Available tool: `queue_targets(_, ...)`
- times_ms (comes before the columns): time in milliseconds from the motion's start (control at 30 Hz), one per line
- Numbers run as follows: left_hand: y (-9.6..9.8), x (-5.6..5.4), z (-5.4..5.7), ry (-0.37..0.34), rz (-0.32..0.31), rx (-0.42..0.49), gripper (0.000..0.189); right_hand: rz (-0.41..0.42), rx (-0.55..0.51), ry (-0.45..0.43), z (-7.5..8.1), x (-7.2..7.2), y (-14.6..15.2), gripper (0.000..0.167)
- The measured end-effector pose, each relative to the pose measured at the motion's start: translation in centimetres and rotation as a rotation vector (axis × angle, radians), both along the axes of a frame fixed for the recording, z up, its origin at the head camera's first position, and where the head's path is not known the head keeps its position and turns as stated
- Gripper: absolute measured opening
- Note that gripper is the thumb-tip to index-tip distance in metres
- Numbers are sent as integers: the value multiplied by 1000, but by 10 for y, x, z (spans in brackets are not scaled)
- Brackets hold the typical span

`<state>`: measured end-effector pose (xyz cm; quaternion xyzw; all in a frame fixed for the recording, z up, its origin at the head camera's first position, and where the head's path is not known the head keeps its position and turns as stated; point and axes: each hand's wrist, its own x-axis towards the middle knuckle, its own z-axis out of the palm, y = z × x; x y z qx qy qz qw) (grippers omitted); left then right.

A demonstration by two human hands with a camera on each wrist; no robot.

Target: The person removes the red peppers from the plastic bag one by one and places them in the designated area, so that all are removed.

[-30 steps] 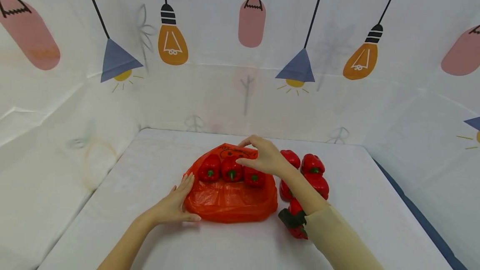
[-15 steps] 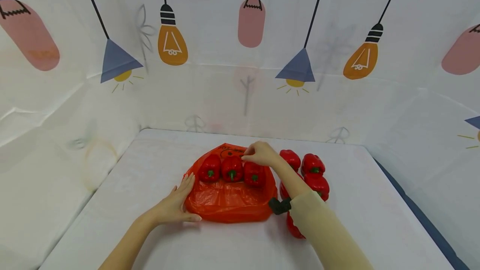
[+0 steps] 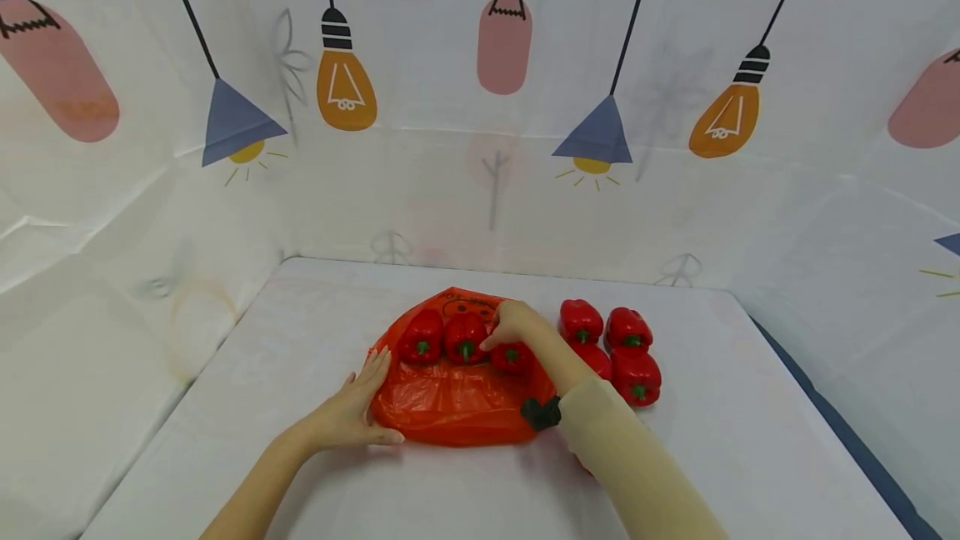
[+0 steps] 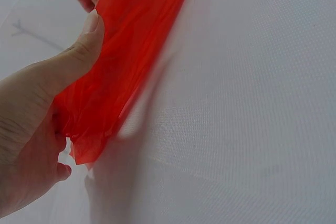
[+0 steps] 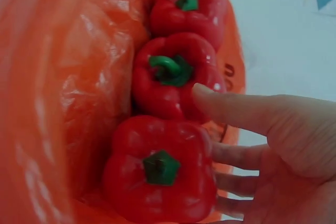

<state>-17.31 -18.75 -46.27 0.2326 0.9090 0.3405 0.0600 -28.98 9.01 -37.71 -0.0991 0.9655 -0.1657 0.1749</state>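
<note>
A red-orange plastic bag (image 3: 457,407) lies on the white table with its mouth spread. Three red bell peppers (image 3: 463,337) form a row inside. At the bag's left side rests my left hand (image 3: 351,408), fingers extended; its thumb (image 4: 86,45) lies against the plastic in the left wrist view. My right hand (image 3: 519,325) reaches over the rightmost pepper (image 5: 131,150). Seen from the right wrist, its thumb (image 5: 236,109) points at the middle pepper (image 5: 157,95), and the other fingers extend along the rightmost pepper's side.
Right of the bag stand several more red bell peppers (image 3: 636,377), grouped close together. A bit of red shows below the right sleeve (image 3: 630,457). A dark object (image 3: 540,413) sits at the right forearm. Patterned white sheeting (image 3: 420,190) hangs behind the table (image 3: 277,340).
My right hand has come down from above the bag onto the rightmost pepper, its forearm shifting left and uncovering peppers outside. My left hand stays at the bag's side.
</note>
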Motion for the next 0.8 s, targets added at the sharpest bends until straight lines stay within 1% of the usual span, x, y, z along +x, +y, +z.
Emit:
queue_targets(67,0,0,0,0,-1,2,119,-1,12,4,-3,0,-1,51)
queue_targets(200,-1,0,-1,4,-4,-1,119,-25,1,0,-8,-1,-1,49)
queue_targets(300,-1,-1,-2,9,-1,-6,119,-34,-3,-12,-8,1,0,52)
queue_targets(400,-1,-1,-2,10,3,-10,120,-29,9,-18,-9,2,3,63)
queue_targets(567,0,-1,-2,5,8,-6,120,-22,65,-37,-14,5,7,92)
queue_targets(667,0,0,-2,2,8,-2,120,-17,89,-39,-17,8,9,98)
queue_targets(800,1,1,-1,-5,11,-1,120,21,70,4,-20,11,11,97)
